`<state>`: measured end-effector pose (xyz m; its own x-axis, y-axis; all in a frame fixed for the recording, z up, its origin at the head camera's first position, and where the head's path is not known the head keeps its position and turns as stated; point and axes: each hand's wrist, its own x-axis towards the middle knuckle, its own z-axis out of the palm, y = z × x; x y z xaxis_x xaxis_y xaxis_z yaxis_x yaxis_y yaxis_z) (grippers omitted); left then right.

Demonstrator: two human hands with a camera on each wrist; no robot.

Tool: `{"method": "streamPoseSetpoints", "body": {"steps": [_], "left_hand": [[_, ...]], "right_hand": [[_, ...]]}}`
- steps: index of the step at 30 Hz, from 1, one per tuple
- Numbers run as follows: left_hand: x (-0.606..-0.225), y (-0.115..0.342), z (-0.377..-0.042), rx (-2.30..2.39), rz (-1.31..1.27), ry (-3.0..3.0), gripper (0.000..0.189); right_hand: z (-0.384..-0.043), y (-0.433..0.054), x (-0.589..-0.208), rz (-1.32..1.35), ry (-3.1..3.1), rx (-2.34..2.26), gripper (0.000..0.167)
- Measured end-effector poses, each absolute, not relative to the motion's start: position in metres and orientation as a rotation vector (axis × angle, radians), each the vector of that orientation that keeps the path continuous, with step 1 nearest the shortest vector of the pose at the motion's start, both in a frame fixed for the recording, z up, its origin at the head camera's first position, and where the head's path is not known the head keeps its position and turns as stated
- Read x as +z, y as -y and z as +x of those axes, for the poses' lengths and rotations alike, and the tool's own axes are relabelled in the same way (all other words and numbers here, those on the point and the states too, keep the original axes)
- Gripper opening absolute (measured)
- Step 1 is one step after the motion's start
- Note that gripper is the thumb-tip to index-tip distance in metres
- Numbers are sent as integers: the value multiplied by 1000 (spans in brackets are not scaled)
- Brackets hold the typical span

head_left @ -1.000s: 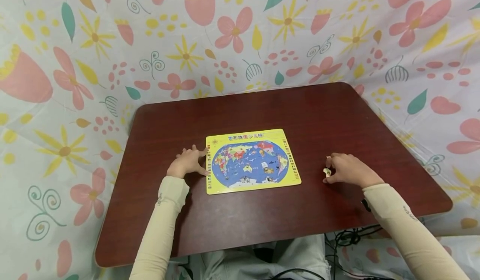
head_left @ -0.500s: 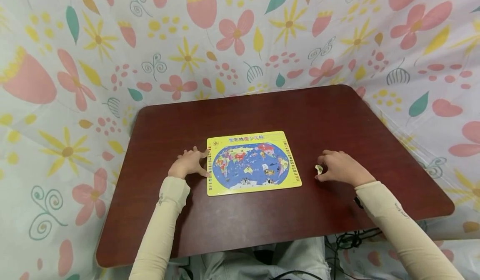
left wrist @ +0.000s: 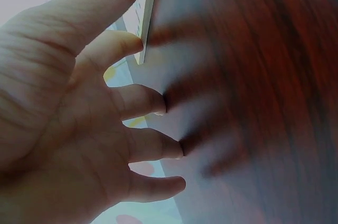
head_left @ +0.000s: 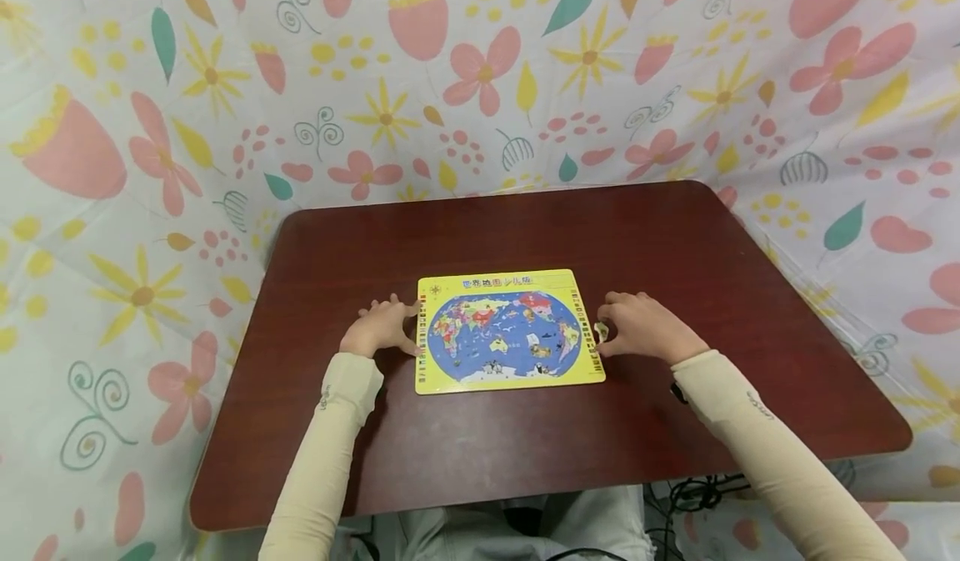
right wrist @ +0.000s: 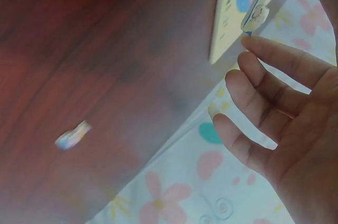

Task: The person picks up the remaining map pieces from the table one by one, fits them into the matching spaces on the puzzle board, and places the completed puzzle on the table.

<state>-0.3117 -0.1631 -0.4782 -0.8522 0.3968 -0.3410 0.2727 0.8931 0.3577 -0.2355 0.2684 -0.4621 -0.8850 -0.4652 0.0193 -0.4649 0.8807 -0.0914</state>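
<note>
A yellow-bordered world map puzzle (head_left: 555,281) lies flat in the middle of the table. My left hand (head_left: 378,328) touches its left edge with thumb and index fingertip, the other fingers spread loosely, as the left wrist view shows. My right hand (head_left: 648,328) is at the puzzle's right edge and pinches a small map puzzle piece (head_left: 602,331) between thumb and index finger. In the right wrist view the puzzle piece (right wrist: 257,17) stands on edge, its printed side partly seen. A second small piece (right wrist: 73,135) lies on the table there; the head view does not show it.
The dark red-brown table (head_left: 480,227) has rounded corners. A floral curtain (head_left: 480,77) hangs behind it and at the sides. Black cables (head_left: 701,492) hang below the front edge at the right, near the person's legs (head_left: 495,536).
My right hand has moved left with the puzzle piece, from the bare table to the puzzle's right edge. The left hand has stayed at the left edge. The head view has shifted slightly.
</note>
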Motion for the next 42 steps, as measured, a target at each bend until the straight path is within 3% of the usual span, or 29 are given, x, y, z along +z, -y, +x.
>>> {"method": "streamPoseSetpoints", "body": {"steps": [11,24,42], "left_hand": [[-480,157,-309,426,487,-2652,96],[-484,159,-307,397,498,-2668,97],[-478,163,-305,465,444,-2649,95]], "right_hand": [[-245,-236,-467,-792,-2962,-83,47],[-249,-237,-482,-783,-2925,-120,48],[-253,-246,-490,-977,-2978,-179,30]]}}
